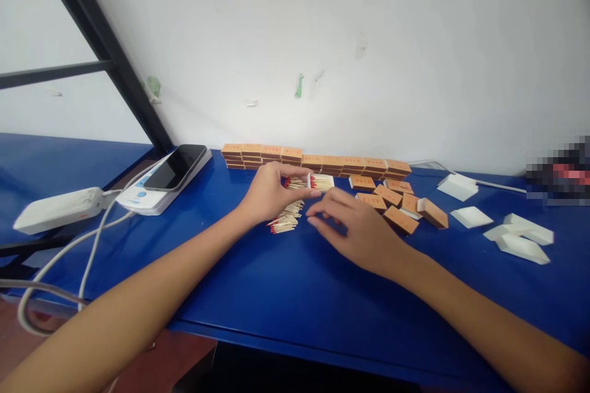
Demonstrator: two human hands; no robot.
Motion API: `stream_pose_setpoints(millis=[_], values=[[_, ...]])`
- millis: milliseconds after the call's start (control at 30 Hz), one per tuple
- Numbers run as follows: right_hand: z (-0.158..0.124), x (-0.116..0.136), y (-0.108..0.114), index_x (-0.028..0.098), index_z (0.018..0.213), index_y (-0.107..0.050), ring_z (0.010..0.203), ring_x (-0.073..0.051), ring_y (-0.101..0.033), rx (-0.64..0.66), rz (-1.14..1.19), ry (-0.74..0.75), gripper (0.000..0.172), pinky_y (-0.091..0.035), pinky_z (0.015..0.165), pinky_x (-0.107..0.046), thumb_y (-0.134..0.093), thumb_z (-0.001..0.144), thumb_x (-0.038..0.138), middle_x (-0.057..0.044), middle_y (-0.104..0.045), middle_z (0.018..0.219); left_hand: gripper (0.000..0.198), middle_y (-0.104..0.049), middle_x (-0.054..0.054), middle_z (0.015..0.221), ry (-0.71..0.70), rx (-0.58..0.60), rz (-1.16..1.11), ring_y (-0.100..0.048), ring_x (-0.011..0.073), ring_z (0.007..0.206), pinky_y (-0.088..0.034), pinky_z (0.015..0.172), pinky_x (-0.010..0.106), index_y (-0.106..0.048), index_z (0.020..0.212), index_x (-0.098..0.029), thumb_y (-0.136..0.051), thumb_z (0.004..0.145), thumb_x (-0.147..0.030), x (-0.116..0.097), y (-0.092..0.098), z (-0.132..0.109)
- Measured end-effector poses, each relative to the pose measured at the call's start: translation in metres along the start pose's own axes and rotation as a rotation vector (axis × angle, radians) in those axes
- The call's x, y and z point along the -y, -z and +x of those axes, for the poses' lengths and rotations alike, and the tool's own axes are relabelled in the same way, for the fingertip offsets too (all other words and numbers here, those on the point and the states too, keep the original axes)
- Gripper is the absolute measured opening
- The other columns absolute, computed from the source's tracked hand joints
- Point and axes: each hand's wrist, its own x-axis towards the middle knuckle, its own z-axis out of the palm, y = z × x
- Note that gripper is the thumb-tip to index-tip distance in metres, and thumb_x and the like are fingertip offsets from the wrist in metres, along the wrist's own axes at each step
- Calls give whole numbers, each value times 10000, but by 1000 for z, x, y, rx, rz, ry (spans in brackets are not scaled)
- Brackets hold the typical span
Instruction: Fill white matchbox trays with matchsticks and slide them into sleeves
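Observation:
A white matchbox tray [321,181] with red-tipped matches in it is gripped at its left end between the thumb and fingers of my left hand [271,190]. My right hand [357,224] is just below and right of the tray. Its fingers are bent, with a gap to the thumb, and I see nothing between them. A loose pile of matches [286,219] lies on the blue table [276,295] beside and below my left hand, which hides part of it. Several orange matchbox sleeves [400,220] are scattered to the right of my right hand.
Stacked orange matchboxes [322,164] form a low row along the wall. Several empty white trays [523,245] lie at the right. At the left are a phone [176,167] on a white box [142,193], a power strip [59,209] and looping cables [94,236].

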Motion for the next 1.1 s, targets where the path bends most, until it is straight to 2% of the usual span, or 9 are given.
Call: stream_pose_setpoints(millis=[67,167,300,467,633,767,1000,1100], values=[[-2,2,-12,201,1114,-706,836,-175,-636,90,19,41,180,-528,773,-324,-541,1044,221,-66,-640,1006,263,-815,41,1043,0,-3,9,-741,217,986,-573,911,351,-837,1008,-238,-888,779,-356,1,0,0],[-4,2,-24,205,1152,-725,849,-185,-642,155,11,77,219,-544,775,-338,-533,1048,221,-69,-644,1004,270,-812,47,1083,9,-5,15,-740,219,999,-577,906,349,-835,1019,-237,-884,783,-358,1,0,0],[-5,0,-30,198,1147,-734,846,-189,-647,149,6,100,215,-547,761,-344,-545,1048,224,-73,-650,1011,271,-817,38,1056,-6,-7,17,-744,216,985,-572,893,340,-836,1019,-232,-887,781,-353,0,0,0],[-4,1,-30,191,1004,-700,874,-190,-658,166,42,79,139,-544,785,-338,-565,1037,200,-62,-659,997,276,-814,46,1077,5,-9,16,-743,230,1026,-568,919,352,-836,1012,-230,-891,773,-358,-1,0,0],[-2,4,-26,194,942,-647,824,-175,-653,222,30,-4,90,-536,745,-320,-608,1021,211,-48,-660,993,280,-815,41,1023,19,-3,39,-740,214,952,-571,903,354,-835,1016,-235,-893,770,-356,-1,0,0],[-3,4,-18,195,950,-640,837,-176,-660,245,19,0,106,-534,759,-316,-580,1038,200,-49,-665,1009,299,-814,49,1014,18,3,71,-740,216,943,-577,895,353,-835,1037,-235,-897,770,-356,1,0,-1],[-1,-1,3,203,954,-618,821,-166,-628,190,30,2,132,-495,716,-290,-538,1059,200,-46,-627,999,303,-813,50,1014,-11,5,96,-738,210,945,-576,883,341,-835,1027,-231,-901,769,-376,3,-1,0],[0,-9,15,208,951,-615,792,-162,-604,103,9,-19,134,-471,696,-293,-539,1061,222,-39,-610,970,320,-813,55,1008,-16,5,95,-735,213,931,-571,860,337,-838,1023,-229,-907,760,-399,4,-1,0]])
